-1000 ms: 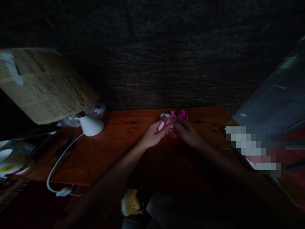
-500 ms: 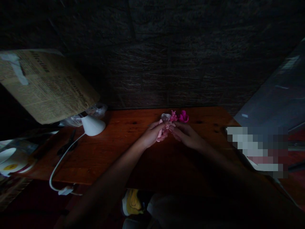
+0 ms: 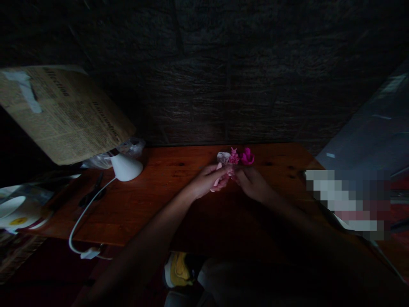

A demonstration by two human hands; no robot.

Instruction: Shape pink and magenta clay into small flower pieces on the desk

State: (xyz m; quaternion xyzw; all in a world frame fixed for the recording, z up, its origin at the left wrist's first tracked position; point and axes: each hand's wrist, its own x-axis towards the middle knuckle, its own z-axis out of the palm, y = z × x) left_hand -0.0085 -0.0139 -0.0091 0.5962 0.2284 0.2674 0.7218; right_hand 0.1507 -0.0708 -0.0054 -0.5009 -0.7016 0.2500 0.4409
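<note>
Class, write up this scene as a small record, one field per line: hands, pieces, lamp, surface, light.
Left hand: left hand holds soft pale pink material
Right hand: right hand has its fingers against it; grip unclear
Just beyond: whitish piece, pink figure, magenta flower shape
Lamp: newsprint shade, white base
Surface: wooden table against dark wall
Light: dim

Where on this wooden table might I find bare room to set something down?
The tabletop looks bare between the white lamp base and left hand, and right of the magenta piece. It is crowded by the right hand and pink piece, and around the scissors and cord.
</note>
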